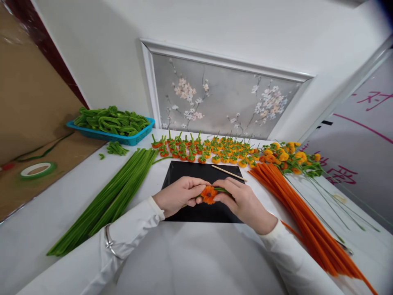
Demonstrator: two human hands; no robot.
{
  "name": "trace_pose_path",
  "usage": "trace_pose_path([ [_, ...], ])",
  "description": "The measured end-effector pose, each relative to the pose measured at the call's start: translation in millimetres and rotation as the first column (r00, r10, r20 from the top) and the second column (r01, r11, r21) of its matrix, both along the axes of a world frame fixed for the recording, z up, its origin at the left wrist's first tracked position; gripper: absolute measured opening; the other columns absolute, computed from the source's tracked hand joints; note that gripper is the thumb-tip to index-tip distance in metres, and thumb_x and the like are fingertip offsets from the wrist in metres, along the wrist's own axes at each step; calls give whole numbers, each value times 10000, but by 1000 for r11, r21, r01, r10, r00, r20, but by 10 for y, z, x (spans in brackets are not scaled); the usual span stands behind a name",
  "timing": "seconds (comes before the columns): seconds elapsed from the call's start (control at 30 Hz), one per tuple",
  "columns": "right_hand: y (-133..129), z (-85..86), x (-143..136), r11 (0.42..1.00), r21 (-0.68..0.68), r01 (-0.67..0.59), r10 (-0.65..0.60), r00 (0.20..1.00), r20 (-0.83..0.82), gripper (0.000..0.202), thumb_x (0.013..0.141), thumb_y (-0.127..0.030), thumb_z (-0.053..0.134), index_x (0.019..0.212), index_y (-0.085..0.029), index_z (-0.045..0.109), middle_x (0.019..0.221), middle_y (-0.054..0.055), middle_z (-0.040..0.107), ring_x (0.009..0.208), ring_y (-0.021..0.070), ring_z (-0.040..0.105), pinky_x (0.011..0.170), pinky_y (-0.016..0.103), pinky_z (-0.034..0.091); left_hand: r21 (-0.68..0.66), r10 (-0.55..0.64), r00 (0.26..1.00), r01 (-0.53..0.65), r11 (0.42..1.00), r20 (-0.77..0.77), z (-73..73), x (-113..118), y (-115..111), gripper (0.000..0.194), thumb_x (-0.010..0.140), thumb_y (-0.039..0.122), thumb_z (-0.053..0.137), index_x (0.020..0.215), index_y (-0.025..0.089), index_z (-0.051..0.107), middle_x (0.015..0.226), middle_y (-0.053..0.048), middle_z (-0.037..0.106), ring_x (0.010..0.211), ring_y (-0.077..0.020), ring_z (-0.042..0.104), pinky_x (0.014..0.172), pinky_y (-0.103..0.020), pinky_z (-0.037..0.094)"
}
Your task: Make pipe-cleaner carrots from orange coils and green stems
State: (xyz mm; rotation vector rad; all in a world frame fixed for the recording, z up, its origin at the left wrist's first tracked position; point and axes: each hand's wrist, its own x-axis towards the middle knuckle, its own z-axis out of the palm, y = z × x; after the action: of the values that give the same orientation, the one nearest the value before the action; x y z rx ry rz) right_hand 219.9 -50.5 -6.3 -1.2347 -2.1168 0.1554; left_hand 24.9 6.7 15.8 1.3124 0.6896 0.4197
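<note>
Above a black mat (196,214), an orange flower (209,195) with a dark centre is held between both hands. My left hand (182,196) pinches its left side with thumb and fingers. My right hand (242,200) is closed round the right side, where green strands (221,190) show between the fingers. A thin wooden stick (229,172) lies across the mat's upper right part. Long green fuzzy stems (113,200) lie in a bundle to the left, and long orange fuzzy stems (297,217) to the right.
Rows of small orange and yellow flower heads (202,149) with green stems stand behind the mat. A blue basket (132,140) of green pieces sits at the back left, near a roll of tape (38,170). Finished-looking yellow and orange flowers (284,157) lie at the back right.
</note>
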Motion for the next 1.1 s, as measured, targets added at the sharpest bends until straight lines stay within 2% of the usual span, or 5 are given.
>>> trace_pose_path([
  [0.13,-19,17,3,998,15,-53,52,997,62,405,829,-416,608,1182,-226,546,941,53,629,798,168,621,688,264,501,-3,84,996,-84,996,19,-9,12,-18,347,758,420,651,938,141,551,568,54,460,497,-55,342,452,-194,162],
  [0.53,-1,-89,-62,985,129,114,-96,986,-133,252,859,-401,573,1006,-209,643,742,25,641,624,139,575,590,237,454,175,56,996,-67,982,68,-55,106,-161,333,870,463,488,814,139,533,587,33,478,470,-55,308,450,-198,208],
  [0.67,-2,-94,-69,976,105,191,-164,961,-223,239,843,-402,590,987,-224,660,755,20,671,607,139,582,594,243,476,497,82,995,-48,867,-47,-41,88,-209,352,937,361,356,1109,144,574,588,29,462,533,-101,391,526,-220,306],
  [0.8,1,-91,-63,972,97,213,-181,947,-264,280,821,-422,613,1016,-224,650,821,33,677,634,148,593,598,253,483,680,90,985,32,732,-144,-13,51,-215,489,913,215,367,1398,156,345,628,34,470,579,-116,441,602,-228,348],
  [1.1,18,-83,-58,987,76,145,-137,986,-93,287,847,-456,570,931,-185,615,751,32,626,647,153,574,585,249,441,799,220,927,121,589,-302,-61,49,-191,442,908,215,368,1323,88,453,546,19,491,509,-142,467,556,-241,334],
])
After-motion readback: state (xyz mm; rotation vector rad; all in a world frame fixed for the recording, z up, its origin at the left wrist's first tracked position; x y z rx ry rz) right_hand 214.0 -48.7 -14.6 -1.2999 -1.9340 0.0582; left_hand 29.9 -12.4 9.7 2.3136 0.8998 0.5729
